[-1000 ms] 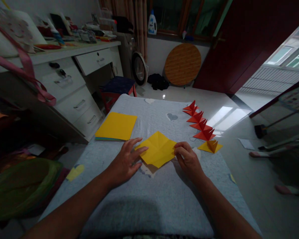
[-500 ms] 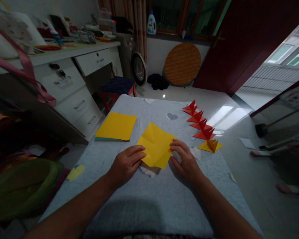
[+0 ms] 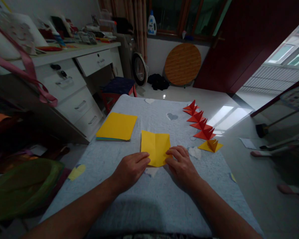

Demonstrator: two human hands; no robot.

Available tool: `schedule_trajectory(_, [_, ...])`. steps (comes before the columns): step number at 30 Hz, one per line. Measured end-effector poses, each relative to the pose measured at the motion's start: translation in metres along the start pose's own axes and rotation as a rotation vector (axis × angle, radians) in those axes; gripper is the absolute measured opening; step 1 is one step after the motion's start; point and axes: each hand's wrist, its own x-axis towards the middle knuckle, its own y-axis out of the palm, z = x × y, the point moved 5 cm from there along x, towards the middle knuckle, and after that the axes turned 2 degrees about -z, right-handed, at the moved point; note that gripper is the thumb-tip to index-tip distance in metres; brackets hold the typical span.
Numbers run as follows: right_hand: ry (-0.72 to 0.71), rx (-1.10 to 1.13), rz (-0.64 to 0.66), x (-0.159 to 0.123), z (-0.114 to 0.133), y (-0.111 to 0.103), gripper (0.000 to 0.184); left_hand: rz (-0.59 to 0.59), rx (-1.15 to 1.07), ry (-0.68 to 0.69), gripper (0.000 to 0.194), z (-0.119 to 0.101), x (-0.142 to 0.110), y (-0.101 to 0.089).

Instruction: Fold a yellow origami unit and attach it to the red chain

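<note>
A creased sheet of yellow origami paper (image 3: 155, 146) is held over the cloth-covered table (image 3: 144, 205), its sides squared towards me and a crease running down its middle. My left hand (image 3: 131, 169) pinches its lower left corner between thumb and fingers. On the lower right edge, my right hand (image 3: 180, 162) grips the same sheet, fingers closed on it. Left of the sheet lies a stack of paper (image 3: 118, 126), yellow on top with bluish sheets beneath. A folded yellow paper piece (image 3: 211, 146) stands to the right of my right hand.
Several folded red paper pieces (image 3: 201, 125) line the table's right side, beyond the yellow one. A green-lined bin (image 3: 22, 189) stands at lower left. Past the table are a stool (image 3: 118, 85), a white desk (image 3: 64, 83) and an open washing machine door (image 3: 139, 69).
The yellow sheet has turned from a diamond-like slant to square with me, and now shows a clear middle crease. Both hands have moved closer together, gripping its lower corners.
</note>
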Motion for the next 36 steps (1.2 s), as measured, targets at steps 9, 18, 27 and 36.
schedule_trajectory(9, [0.099, 0.136, 0.139, -0.002, -0.008, 0.000, 0.015, 0.215, 0.056, -0.086, 0.013, 0.007, -0.001, 0.007])
schedule_trajectory(18, [0.118, 0.241, 0.115, -0.003, -0.011, -0.003, 0.014, 0.205, -0.019, -0.207, 0.015, 0.016, -0.005, 0.006])
schedule_trajectory(27, [0.088, 0.274, 0.086, -0.004, -0.008, -0.003, 0.013, 0.069, -0.146, -0.330, 0.020, 0.024, -0.003, -0.001])
schedule_trajectory(36, [0.078, 0.306, 0.083, -0.004, -0.004, -0.004, 0.013, 0.038, -0.158, -0.358, 0.015, 0.027, -0.004, -0.002])
